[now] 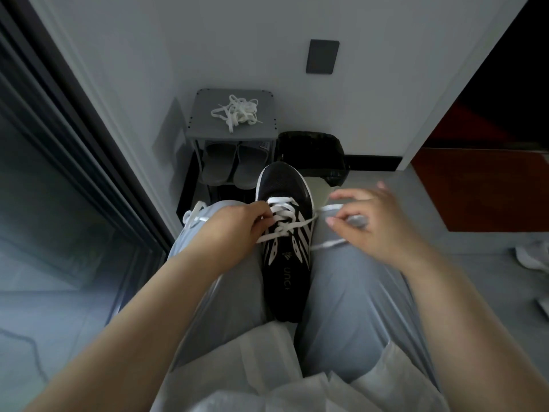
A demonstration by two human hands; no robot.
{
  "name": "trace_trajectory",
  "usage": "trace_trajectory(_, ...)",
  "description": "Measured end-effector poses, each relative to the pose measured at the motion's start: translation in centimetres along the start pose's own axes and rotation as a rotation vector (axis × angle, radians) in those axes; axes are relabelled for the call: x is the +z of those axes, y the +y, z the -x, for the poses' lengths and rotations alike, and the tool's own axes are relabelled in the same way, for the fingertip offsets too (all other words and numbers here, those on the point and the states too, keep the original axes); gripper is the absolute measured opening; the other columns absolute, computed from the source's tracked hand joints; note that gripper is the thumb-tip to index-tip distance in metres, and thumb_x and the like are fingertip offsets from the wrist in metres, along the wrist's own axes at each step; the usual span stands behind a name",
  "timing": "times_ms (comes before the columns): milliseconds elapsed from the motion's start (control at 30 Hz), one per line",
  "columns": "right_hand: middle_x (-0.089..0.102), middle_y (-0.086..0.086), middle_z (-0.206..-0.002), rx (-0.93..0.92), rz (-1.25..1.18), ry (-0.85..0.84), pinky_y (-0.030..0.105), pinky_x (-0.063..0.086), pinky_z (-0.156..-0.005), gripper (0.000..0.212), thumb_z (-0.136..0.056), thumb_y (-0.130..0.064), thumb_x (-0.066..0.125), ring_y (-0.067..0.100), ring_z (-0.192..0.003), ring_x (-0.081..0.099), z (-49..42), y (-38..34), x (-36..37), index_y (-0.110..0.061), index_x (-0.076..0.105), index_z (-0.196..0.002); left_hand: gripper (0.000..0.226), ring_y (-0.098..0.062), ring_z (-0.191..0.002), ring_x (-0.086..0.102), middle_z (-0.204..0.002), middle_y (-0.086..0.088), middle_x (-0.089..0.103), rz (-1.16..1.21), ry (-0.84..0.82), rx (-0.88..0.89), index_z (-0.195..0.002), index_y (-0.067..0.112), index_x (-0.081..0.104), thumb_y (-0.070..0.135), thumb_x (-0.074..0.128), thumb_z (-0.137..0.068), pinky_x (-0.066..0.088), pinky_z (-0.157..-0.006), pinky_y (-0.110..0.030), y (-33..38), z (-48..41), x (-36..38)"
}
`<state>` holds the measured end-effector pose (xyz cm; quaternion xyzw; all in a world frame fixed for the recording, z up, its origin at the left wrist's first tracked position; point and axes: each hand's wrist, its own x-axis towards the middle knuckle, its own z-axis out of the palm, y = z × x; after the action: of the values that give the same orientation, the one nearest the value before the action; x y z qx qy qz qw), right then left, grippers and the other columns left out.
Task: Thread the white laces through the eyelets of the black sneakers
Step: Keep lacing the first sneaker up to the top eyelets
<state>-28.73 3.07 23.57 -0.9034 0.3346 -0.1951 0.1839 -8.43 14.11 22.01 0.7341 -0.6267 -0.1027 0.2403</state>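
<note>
Black sneaker [285,263] wedged between the thighs, half laced.
The left hand [237,224] pinches the white lace [282,209] at the sneaker's left eyelets. The blurred right hand [371,224] seems to pinch its free end just right of the sneaker. A hard pull there could leave the ends uneven. A spare lace [237,113] lies on the shelf [205,126] beyond the toe.

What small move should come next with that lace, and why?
Likely draw the right hand outward to take up slack: the white lace it pinches sags loosely beside the black sneaker, while the left hand pinches the crossings at the eyelets, steadying them.
</note>
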Motion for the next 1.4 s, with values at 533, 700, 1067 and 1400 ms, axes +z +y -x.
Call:
trace_trajectory(533,0.056,-0.007,-0.045,0.222,-0.18,-0.21,0.022,0.036,-0.052,0.021,-0.09,-0.035,0.059,0.003,-0.043,0.051,-2.3,-3.0,3.7,-0.032,0.054,-0.07,0.011,-0.023,-0.095,0.053,-0.101,-0.007,0.053,0.014,-0.16,-0.158,-0.097,0.01,0.058,0.019,0.053,-0.092,0.037,-0.077,-0.027,1.3,-1.4,1.5)
trace_trajectory(700,0.056,-0.011,-0.069,0.291,-0.042,-0.269,0.028,0.043,-0.067,0.022,-0.077,-0.042,0.07,0.009,-0.07,0.055,-2.6,-4.2,4.2,-0.032,0.053,-0.068,0.01,-0.022,-0.089,0.054,-0.103,-0.008,0.057,0.0,-0.136,-0.153,-0.1,0.009,0.051,0.016,0.05,-0.093,0.033,-0.068,-0.024,2.5,-1.3,1.1)
trace_trajectory(1067,0.06,0.0,-0.091,0.162,0.127,-0.188,0.035,0.047,-0.074,0.003,-0.093,-0.019,0.05,0.023,-0.087,0.057,-3.0,-5.1,4.0,-0.018,0.053,-0.094,0.021,-0.018,-0.073,0.045,-0.069,0.0,0.05,0.119,-0.239,-0.239,-0.073,0.012,0.049,0.021,0.058,-0.09,0.027,-0.059,-0.025,2.7,-1.4,0.5)
trace_trajectory(1400,0.05,-0.005,-0.063,0.352,-0.516,-0.37,0.017,0.032,-0.049,0.016,-0.084,-0.007,0.058,0.006,-0.053,0.041,-3.3,-3.7,2.5,-0.021,0.05,-0.081,0.012,-0.005,-0.062,0.044,-0.071,0.005,0.052,0.379,-0.315,-0.245,-0.086,0.013,0.057,0.019,0.051,-0.093,0.034,-0.054,-0.007,1.9,-2.0,-1.1)
